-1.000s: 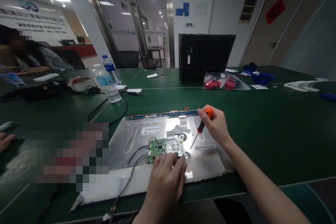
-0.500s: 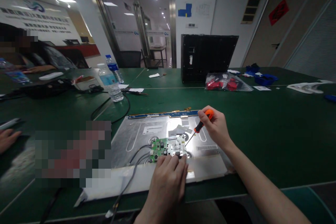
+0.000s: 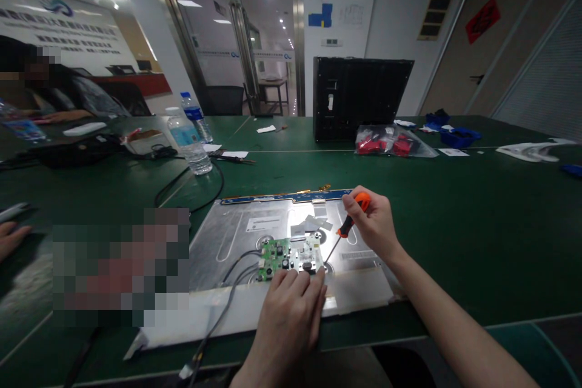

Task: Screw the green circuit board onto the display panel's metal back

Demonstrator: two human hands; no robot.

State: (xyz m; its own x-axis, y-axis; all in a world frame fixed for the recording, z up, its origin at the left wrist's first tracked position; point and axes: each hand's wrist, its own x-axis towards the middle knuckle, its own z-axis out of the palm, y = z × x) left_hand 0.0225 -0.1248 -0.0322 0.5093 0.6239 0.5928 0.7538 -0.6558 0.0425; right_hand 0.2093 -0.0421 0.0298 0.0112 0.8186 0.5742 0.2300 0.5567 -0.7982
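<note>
Green circuit board (image 3: 295,254) lies on silver metal panel (image 3: 350,264), mid-panel, cables (image 3: 231,300) at its left edge. Right hand (image 3: 375,218) clamped around orange-black screwdriver (image 3: 346,225), shaft slanting down-left, tip by board's lower right corner; contact unclear. Left hand (image 3: 288,309) at board's near edge, fingers close together; can't tell if pinching anything. Panel flat on green table (image 3: 454,224), blue strip (image 3: 291,197) along far edge. Two water bottles (image 3: 190,142) beyond, left.

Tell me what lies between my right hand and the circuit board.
In the head view, the screwdriver slants from your right hand toward the circuit board's near right corner, with the metal panel beneath.
</note>
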